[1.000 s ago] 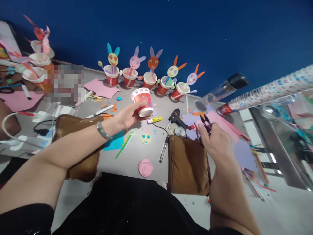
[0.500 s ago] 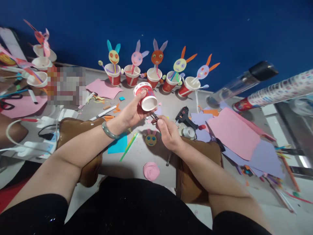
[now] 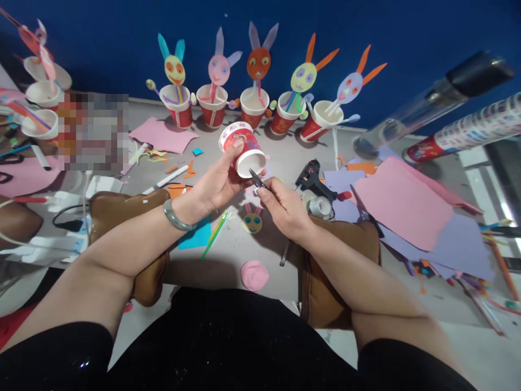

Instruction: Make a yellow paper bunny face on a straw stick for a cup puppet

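My left hand is closed round a red-and-white paper cup, which lies tilted with its white base turned toward me. My right hand grips a small dark pointed tool; its exact kind cannot be made out. The tip of that tool meets or nearly meets the lower edge of the cup's base. Below my hands, a yellow paper rabbit face with pink ears lies on the table. Nearer to me is a pink paper disc.
Several red cups with paper rabbits stand along the blue wall. A black glue gun and a tape roll lie to the right, beside pink paper. Plugged power strips sit left. Stacked cups lie far right.
The view has shifted slightly. The dark tool now points up toward the cup's base, its tip more plainly seen. My left hand still holds the cup.
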`<act>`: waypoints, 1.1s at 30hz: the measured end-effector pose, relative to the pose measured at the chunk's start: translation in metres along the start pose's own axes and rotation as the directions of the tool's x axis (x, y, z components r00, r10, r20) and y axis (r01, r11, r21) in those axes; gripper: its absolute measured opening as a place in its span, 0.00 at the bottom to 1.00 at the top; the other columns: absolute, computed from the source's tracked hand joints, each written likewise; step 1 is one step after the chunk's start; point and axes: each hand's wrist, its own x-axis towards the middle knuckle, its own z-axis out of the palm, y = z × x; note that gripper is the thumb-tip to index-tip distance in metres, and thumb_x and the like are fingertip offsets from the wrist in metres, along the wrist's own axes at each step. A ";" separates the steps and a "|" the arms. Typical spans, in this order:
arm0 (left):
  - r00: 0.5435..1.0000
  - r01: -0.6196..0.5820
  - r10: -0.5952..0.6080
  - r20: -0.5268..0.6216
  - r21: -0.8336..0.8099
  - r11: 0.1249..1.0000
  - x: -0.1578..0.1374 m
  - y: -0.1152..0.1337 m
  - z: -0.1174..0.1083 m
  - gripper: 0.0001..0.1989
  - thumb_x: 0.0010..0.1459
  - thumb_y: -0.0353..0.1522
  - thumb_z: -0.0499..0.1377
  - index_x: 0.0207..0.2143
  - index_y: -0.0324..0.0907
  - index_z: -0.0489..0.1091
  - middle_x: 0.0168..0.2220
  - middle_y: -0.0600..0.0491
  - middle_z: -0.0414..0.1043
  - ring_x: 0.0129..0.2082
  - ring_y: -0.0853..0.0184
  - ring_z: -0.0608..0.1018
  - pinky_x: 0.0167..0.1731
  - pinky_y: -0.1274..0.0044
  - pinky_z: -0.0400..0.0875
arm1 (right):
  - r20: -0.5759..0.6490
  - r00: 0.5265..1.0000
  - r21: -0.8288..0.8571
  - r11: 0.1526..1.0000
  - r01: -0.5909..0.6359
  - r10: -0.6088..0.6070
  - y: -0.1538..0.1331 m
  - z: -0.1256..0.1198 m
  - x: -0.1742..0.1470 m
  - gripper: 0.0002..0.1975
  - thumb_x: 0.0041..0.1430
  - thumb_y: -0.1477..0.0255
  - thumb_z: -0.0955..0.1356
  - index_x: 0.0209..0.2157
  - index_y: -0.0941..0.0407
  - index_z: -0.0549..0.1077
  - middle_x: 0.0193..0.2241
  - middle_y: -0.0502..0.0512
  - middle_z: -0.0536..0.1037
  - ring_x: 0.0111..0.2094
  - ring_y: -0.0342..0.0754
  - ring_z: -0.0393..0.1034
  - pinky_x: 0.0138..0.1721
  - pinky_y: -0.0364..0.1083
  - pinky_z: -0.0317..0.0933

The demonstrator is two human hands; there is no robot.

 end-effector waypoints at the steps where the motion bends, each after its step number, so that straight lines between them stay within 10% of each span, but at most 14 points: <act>1: 1.000 0.005 -0.005 0.004 0.000 1.000 -0.001 0.000 0.001 0.21 0.61 0.48 0.61 0.46 0.41 0.72 0.37 0.49 0.79 0.49 0.50 0.82 0.42 0.64 0.82 | -0.004 1.000 -0.008 1.000 0.004 -0.004 0.000 0.000 0.000 0.19 0.69 0.52 0.61 0.34 0.53 0.64 0.22 0.45 0.68 0.26 0.42 0.61 0.31 0.45 0.54; 18: 0.999 -0.002 0.002 0.050 -0.005 1.000 -0.005 0.001 0.002 0.20 0.62 0.48 0.61 0.43 0.41 0.73 0.36 0.50 0.81 0.46 0.57 0.83 0.45 0.68 0.81 | -0.005 0.996 0.169 0.981 -0.091 0.093 -0.001 0.003 0.000 0.25 0.65 0.45 0.63 0.29 0.53 0.63 0.20 0.44 0.66 0.21 0.40 0.56 0.25 0.44 0.52; 27: 0.997 -0.068 0.065 0.042 0.060 0.996 -0.008 0.002 0.005 0.20 0.58 0.49 0.64 0.40 0.41 0.73 0.34 0.51 0.81 0.44 0.59 0.84 0.44 0.72 0.80 | 0.303 0.926 0.620 0.692 -0.369 0.223 -0.009 0.002 0.002 0.22 0.62 0.49 0.67 0.31 0.53 0.63 0.15 0.39 0.59 0.15 0.36 0.43 0.18 0.40 0.38; 33: 0.990 -0.139 0.136 0.041 0.081 0.987 -0.010 0.001 0.007 0.17 0.55 0.45 0.68 0.39 0.42 0.73 0.33 0.53 0.81 0.42 0.63 0.84 0.45 0.73 0.79 | 0.039 0.992 0.249 0.960 -0.125 0.119 -0.009 -0.003 0.001 0.22 0.65 0.50 0.64 0.28 0.53 0.61 0.18 0.43 0.63 0.20 0.40 0.54 0.25 0.43 0.49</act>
